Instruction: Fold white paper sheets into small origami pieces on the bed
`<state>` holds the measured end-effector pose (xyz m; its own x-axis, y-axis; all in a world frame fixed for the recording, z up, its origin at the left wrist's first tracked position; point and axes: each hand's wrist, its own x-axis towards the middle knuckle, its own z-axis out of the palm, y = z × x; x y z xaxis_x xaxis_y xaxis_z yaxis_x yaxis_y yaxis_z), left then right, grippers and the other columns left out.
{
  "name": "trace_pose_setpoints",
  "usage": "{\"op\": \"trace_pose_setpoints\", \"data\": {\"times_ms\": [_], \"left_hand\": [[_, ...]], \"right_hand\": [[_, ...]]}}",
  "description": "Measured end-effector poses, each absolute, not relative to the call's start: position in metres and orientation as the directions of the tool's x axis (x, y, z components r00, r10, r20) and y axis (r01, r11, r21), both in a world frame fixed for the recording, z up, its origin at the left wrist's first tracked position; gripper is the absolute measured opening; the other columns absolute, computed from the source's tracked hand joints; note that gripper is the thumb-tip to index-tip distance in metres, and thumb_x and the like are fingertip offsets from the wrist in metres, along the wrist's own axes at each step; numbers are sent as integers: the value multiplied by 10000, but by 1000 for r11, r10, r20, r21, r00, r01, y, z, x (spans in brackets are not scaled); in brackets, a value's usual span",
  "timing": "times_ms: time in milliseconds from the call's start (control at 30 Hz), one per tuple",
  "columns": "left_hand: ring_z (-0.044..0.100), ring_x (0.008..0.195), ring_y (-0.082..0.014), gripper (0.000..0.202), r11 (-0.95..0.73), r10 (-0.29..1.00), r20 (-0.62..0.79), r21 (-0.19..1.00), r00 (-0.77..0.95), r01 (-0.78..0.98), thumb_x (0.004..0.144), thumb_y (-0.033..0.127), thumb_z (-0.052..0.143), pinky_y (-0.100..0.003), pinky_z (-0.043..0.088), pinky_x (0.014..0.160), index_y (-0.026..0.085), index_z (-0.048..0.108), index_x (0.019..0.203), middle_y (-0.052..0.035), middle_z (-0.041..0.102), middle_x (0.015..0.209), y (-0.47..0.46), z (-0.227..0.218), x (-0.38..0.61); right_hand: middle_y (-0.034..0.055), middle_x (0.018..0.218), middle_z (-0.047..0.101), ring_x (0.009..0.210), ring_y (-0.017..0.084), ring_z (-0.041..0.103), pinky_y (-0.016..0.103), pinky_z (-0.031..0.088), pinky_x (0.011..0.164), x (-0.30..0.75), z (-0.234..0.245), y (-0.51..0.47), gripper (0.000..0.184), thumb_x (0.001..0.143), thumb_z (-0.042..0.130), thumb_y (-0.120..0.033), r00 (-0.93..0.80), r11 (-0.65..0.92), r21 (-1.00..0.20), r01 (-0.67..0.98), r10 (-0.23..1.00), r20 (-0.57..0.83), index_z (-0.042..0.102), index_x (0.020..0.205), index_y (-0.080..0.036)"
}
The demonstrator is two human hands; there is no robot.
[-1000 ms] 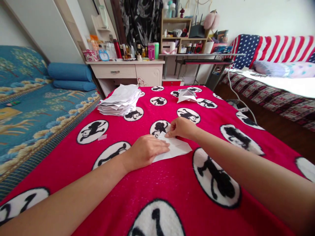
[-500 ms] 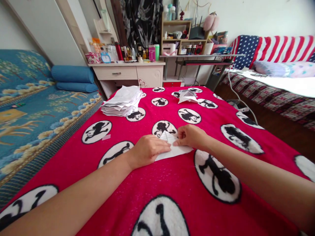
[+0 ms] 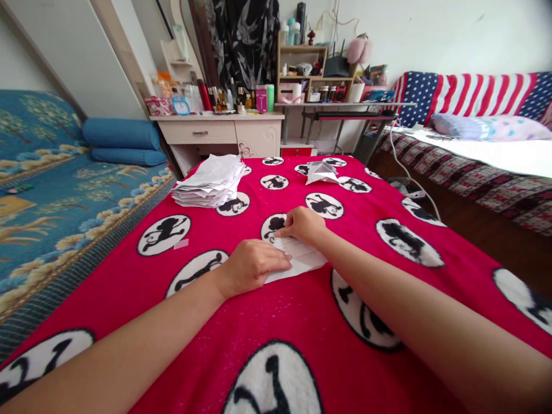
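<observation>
A folded white sheet of paper (image 3: 304, 259) lies on the red blanket in front of me, partly covered by both hands. My left hand (image 3: 254, 263) rests on its left side, with fingers stretched out and flat on the sheet. At the far corner of the paper my right hand (image 3: 303, 224) is closed, thumb and fingers pinched on the edge. The tip of that corner is hidden under the right fingers. Further off, to the right, stands a folded paper shape (image 3: 321, 172) with pointed corners.
A tall stack of white paper sheets (image 3: 209, 181) sits at the far left of the red blanket (image 3: 207, 345). A small pale scrap (image 3: 181, 244) lies nearer. Beyond the far edge is a white dresser (image 3: 215, 133); a blue sofa (image 3: 64, 190) flanks the left.
My right hand has moved left along the paper, from its right side to the far corner. The left hand stays flat on the sheet. The whole view has shifted slightly.
</observation>
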<state>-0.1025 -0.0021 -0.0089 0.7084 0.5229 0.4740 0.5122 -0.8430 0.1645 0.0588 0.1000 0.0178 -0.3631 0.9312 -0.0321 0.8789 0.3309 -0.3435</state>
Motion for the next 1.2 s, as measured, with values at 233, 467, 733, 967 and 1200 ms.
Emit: {"op": "trace_pose_setpoints", "data": {"times_ms": [233, 467, 733, 967, 1200], "left_hand": [[660, 1034, -130, 354, -842, 532, 451, 197, 717, 502, 807, 33, 506, -265, 508, 904, 215, 691, 1047, -12, 725, 1080, -1, -10, -105], [669, 1003, -141, 346, -843, 534, 466, 226, 705, 489, 801, 28, 513, -270, 508, 897, 208, 705, 1026, -7, 731, 1063, 1, -11, -105], [658, 1019, -154, 361, -847, 529, 463, 235, 711, 477, 793, 7, 504, -278, 496, 922, 196, 701, 1030, -21, 732, 1055, 0, -9, -105], [642, 957, -147, 339, -817, 574, 481, 388, 663, 426, 812, 7, 485, -279, 505, 876, 203, 708, 976, -39, 728, 989, 3, -10, -104], [484, 1226, -218, 409, -728, 649, 588, 298, 483, 617, 805, 124, 613, -404, 419, 1029, 249, 611, 1195, -85, 539, 1311, -2, -1, -100]], "right_hand": [[-4, 653, 631, 553, 112, 498, 236, 269, 482, 87, 13, 91, 361, 618, 737, -540, -493, 445, -348, 825, 868, -59, 643, 695, -201], [-40, 543, 533, 514, 91, 416, 231, 255, 472, 137, 27, 89, 345, 590, 755, -465, -608, 464, -419, 780, 720, -335, 575, 607, -172], [0, 620, 585, 553, 108, 467, 235, 273, 495, 96, 20, 93, 338, 674, 675, -512, -535, 464, -409, 786, 841, -74, 604, 667, -182], [-4, 619, 576, 563, 110, 466, 236, 252, 492, 97, 23, 73, 238, 645, 699, -382, -593, 543, -326, 774, 801, -75, 573, 640, -181], [-26, 617, 563, 564, 102, 486, 217, 322, 503, 102, 16, 81, 126, 705, 607, -282, -659, 451, -712, 538, 751, -22, 589, 716, -158]]}}
